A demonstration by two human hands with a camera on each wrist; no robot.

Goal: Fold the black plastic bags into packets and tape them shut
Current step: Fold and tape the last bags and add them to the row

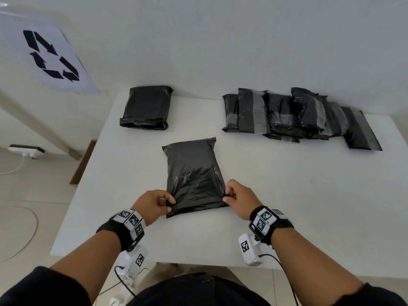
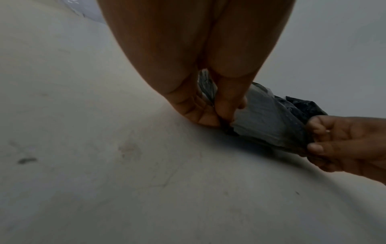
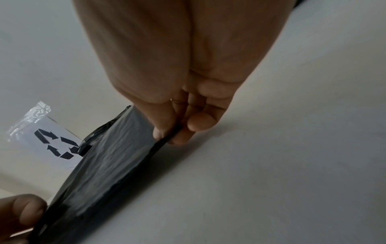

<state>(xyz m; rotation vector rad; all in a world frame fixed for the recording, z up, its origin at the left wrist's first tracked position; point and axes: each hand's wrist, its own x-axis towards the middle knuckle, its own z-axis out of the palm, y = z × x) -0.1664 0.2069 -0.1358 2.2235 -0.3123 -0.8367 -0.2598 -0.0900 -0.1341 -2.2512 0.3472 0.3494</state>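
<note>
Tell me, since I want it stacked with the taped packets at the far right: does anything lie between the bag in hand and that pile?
Nothing visible does. Only bare table separates the bag from the pile.

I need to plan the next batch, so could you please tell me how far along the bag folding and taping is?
Done: a pile of taped packets lies at the table's far right. In hand: the left hand and right hand pinch the near corners of a black bag, which shows no tape. Left: taping that bag, plus the untaped folded bag at the far left.
</note>
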